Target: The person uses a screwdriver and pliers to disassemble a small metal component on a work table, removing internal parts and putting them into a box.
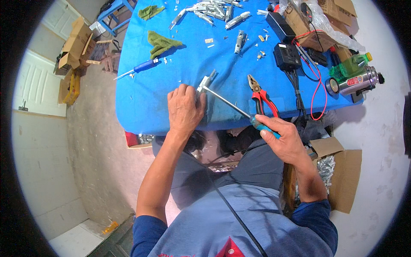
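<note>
1. At the blue table's (145, 107) near edge, a small silvery metal part (207, 81) was pinned under the left hand (185, 109).
2. A teal-handled screwdriver (239, 109) was gripped in the right hand (284, 141), its tip touching the part.

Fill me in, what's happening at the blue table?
A seated person works at the near edge of the blue table. The left hand presses a small metal part down on the cloth. The right hand holds a teal-handled screwdriver, its tip set against that part. Red-handled pliers lie beside it, untouched. More metal parts are piled at the far end.
</note>
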Available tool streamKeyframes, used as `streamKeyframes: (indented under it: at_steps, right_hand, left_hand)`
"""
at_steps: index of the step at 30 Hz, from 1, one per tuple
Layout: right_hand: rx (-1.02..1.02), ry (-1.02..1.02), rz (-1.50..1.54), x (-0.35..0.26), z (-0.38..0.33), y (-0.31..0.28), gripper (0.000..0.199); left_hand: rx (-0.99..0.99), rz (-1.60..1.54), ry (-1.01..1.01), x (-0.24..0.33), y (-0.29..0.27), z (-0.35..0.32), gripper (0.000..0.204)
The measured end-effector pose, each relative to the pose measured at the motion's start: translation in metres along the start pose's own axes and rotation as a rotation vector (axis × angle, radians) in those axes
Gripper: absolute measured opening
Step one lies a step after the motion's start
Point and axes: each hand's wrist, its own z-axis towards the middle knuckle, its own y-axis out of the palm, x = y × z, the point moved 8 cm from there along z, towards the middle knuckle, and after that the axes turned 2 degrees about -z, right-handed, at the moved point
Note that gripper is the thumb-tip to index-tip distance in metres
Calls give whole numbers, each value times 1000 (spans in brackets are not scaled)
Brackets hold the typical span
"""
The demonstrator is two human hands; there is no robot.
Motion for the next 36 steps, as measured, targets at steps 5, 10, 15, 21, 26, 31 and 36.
streamKeyframes:
  at_steps: [5, 10, 15, 21, 26, 31, 36]
  right_hand:
    - [-48, 176, 230, 18, -1, 7, 38]
    - [-80, 265, 431, 33, -1, 13, 38]
    - [-63, 409, 694, 49, -6, 23, 39]
    - [-48, 466, 858, 55, -13, 42, 40]
    - [216, 298, 826, 40, -18, 30, 44]
    - [268, 194, 762, 34, 5, 23, 42]
    - [314, 93, 814, 13, 50, 52, 33]
  left_hand:
    - [11, -3, 1, 0, 2, -1, 21]
    - [21, 0, -12, -1, 1, -1, 21]
    - [37, -16, -22, 0, 0, -2, 21]
    - [28, 5, -32, -2, 0, -4, 23]
    - [32, -25, -44, -2, 0, -8, 25]
    - [56, -30, -46, -1, -3, -9, 26]
    - [27, -97, -101, -10, -5, -16, 29]
